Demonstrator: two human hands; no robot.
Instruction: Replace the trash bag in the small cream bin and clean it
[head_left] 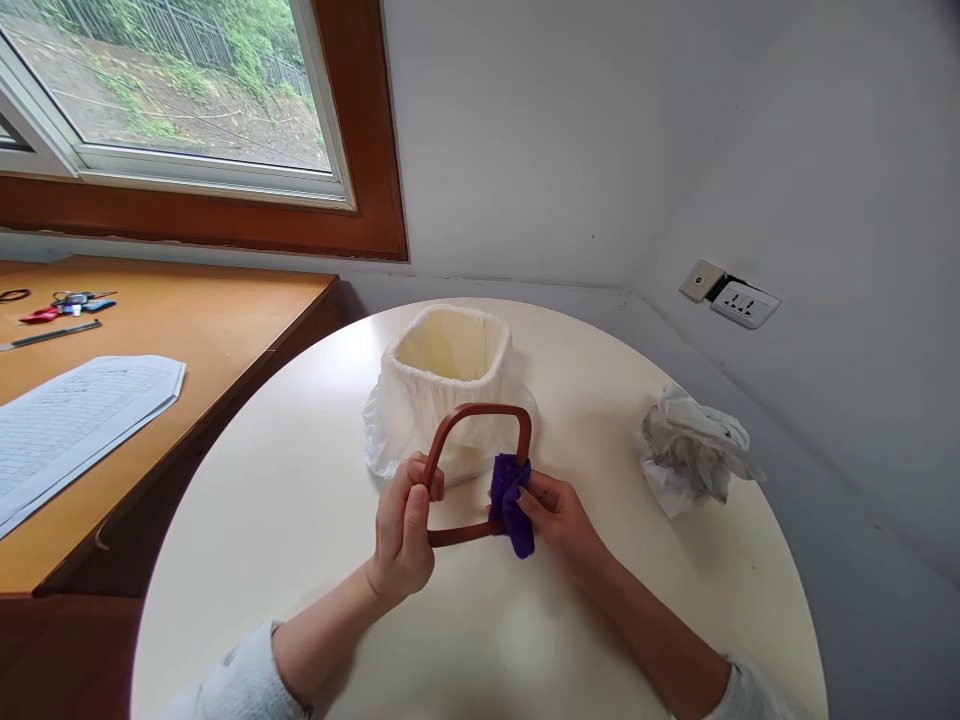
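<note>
A reddish-brown ring [480,410], a rounded square in outline, is held up over the near middle of the round table [300,420]. My left hand [405,530] is closed around its left side. On the right side of the ring, my right hand [559,515] pinches a bunched purple cloth [512,505] against it. The cloth wraps that side, and one end hangs below. Just behind the ring stands a white bin [450,375] with a thin plastic bag [386,430] folded over its rim and hanging loosely around it.
A crumpled whitish plastic bag [694,450] lies at the table's right. Left of the table is a wooden desk [225,300] holding written papers [90,420], a pen [52,335] and keys [75,302]. A wall socket [744,302] is at the right, a window [187,90] at upper left.
</note>
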